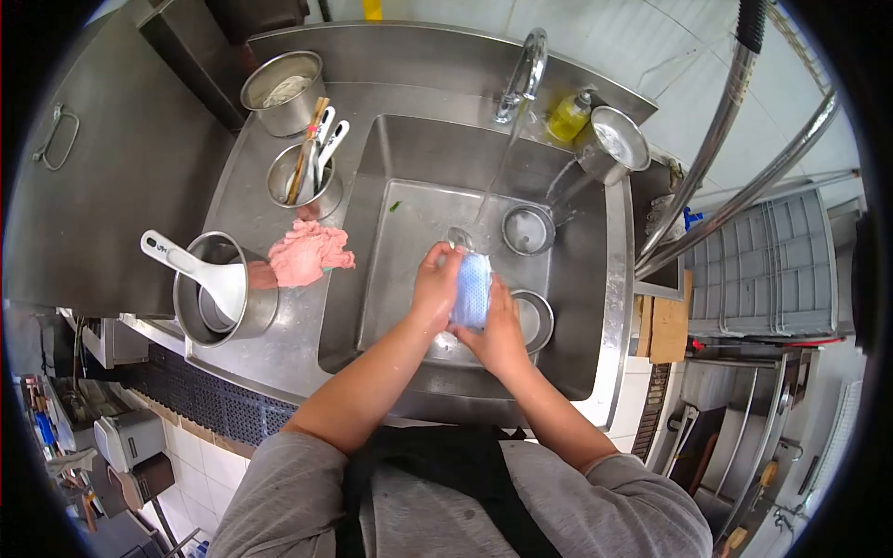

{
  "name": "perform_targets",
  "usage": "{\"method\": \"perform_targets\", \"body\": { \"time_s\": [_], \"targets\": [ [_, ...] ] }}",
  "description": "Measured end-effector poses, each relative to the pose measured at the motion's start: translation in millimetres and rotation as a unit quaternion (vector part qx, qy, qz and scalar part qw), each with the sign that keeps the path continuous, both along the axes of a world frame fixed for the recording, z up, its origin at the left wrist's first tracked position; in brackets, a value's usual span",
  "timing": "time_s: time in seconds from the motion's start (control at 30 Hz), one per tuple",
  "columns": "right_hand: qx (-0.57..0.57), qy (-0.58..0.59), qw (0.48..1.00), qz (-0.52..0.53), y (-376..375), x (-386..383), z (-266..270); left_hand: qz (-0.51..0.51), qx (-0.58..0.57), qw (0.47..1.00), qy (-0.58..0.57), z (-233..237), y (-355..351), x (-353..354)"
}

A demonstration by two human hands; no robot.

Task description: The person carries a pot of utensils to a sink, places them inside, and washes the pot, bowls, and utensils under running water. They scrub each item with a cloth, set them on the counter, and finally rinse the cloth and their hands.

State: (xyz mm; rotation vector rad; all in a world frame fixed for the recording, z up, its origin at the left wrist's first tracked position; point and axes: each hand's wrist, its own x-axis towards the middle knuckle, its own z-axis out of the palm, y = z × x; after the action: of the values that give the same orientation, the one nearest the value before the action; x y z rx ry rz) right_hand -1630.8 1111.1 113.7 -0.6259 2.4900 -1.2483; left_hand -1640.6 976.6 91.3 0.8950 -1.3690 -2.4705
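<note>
Over the sink basin, a blue, white-edged dishcloth or sponge [473,290] is gripped between my two hands. My left hand [435,290] closes on its left side, and my right hand [496,327] wraps its lower right side. A shiny rounded metal piece [459,237] shows just beyond my left fingertips; its kind and whether I hold it cannot be made out. To the right in the sink stands a small metal cup [528,229] with water in it. Another round metal container [535,321] lies partly hidden behind my right hand.
Water runs from the faucet [526,74]. A metal pot [614,144] spills water at the right rim, beside a yellow soap bottle [569,116]. Left counter: a pot with a white ladle [209,279], a pink cloth [307,253], a utensil pot [307,195] and another pot [279,107].
</note>
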Motion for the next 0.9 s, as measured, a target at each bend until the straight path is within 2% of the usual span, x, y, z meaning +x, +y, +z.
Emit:
{"method": "perform_targets", "body": {
  "time_s": [0.03,0.07,0.2,0.23,0.27,0.3,0.33,0.4,0.47,0.5,0.53,0.57,0.6,0.63,0.67,0.7,0.77,0.8,0.83,0.87,0.9],
  "targets": [
    [0.103,0.096,0.99,-0.024,-4.1,0.4,-2.3,-0.006,0.001,1.0,0.0,-0.9,2.7,-2.2],
    [0.125,0.125,0.982,-0.06,-7.7,0.1,1.4,-0.003,-0.028,1.0,0.011,-1.8,3.6,-5.3],
    [0.118,0.206,0.971,-0.035,5.7,-14.0,-23.7,-0.033,-0.13,0.991,0.029,-1.2,-6.3,-9.7],
    [-0.051,0.037,0.994,-0.086,11.2,-17.7,-31.7,-0.038,-0.131,0.99,0.028,9.1,-5.9,-10.9],
    [-0.219,-0.133,0.958,-0.132,13.8,-20.4,-34.5,0.01,0.007,0.999,0.044,26.3,-5.3,-11.4],
    [-0.345,-0.149,0.915,-0.144,14.0,-23.4,-36.2,0.058,0.144,0.986,0.06,36.1,-5.8,-14.3],
    [-0.334,-0.154,0.921,-0.131,20.8,-25.8,-33.5,0.081,0.174,0.98,0.054,34.6,-11.1,-20.2],
    [-0.323,-0.159,0.925,-0.12,32.5,-28.3,-26.6,0.079,0.156,0.984,0.047,25.7,-20.9,-23.2],
    [-0.405,-0.38,0.802,-0.22,34.7,-31.8,-15.0,0.078,0.137,0.987,0.04,6.8,-29.2,-21.7],
    [-0.408,-0.379,0.8,-0.222,34.2,-35.1,-15.0,0.004,0.104,0.994,0.029,-4.7,-32.4,-19.6],
    [-0.429,-0.318,0.801,-0.272,33.5,-39.7,-15.5,-0.07,0.071,0.995,0.019,-5.4,-32.5,-18.4],
    [-0.447,-0.255,0.795,-0.321,33.2,-43.7,-17.0,-0.074,0.069,0.995,0.018,-6.7,-29.0,-17.9],
    [-0.404,-0.149,0.848,-0.308,33.6,-49.1,-36.1,-0.105,0.066,0.992,-0.025,-8.3,-23.2,-18.7],
    [-0.405,-0.148,0.846,-0.312,29.0,-47.4,-34.7,-0.136,0.063,0.986,-0.069,-8.1,-17.9,-19.7],
    [-0.346,-0.091,0.898,-0.257,18.5,-41.4,-30.7,-0.166,0.114,0.977,-0.067,-6.0,-14.0,-21.0],
    [-0.282,-0.032,0.938,-0.198,8.5,-37.1,-26.1,-0.172,0.113,0.976,-0.069,-4.1,-5.6,-24.3],
    [-0.141,0.039,0.984,-0.1,-5.4,-36.9,-15.7,-0.123,0.136,0.976,-0.121,12.7,13.7,-31.7],
    [-0.141,0.039,0.984,-0.103,-9.6,-46.0,-17.1,-0.134,0.138,0.973,-0.128,11.7,13.4,-30.6],
    [-0.118,0.091,0.982,-0.114,-14.2,-59.4,-19.9,-0.137,0.137,0.973,-0.129,4.9,11.7,-28.9],
    [-0.094,0.142,0.977,-0.125,-16.7,-66.7,-21.7,-0.195,0.124,0.965,-0.123,-6.0,9.2,-27.6],
    [-0.094,0.14,0.977,-0.127,-16.9,-65.4,-23.1,-0.252,0.111,0.954,-0.119,-17.3,8.1,-25.7]
  ]
}}
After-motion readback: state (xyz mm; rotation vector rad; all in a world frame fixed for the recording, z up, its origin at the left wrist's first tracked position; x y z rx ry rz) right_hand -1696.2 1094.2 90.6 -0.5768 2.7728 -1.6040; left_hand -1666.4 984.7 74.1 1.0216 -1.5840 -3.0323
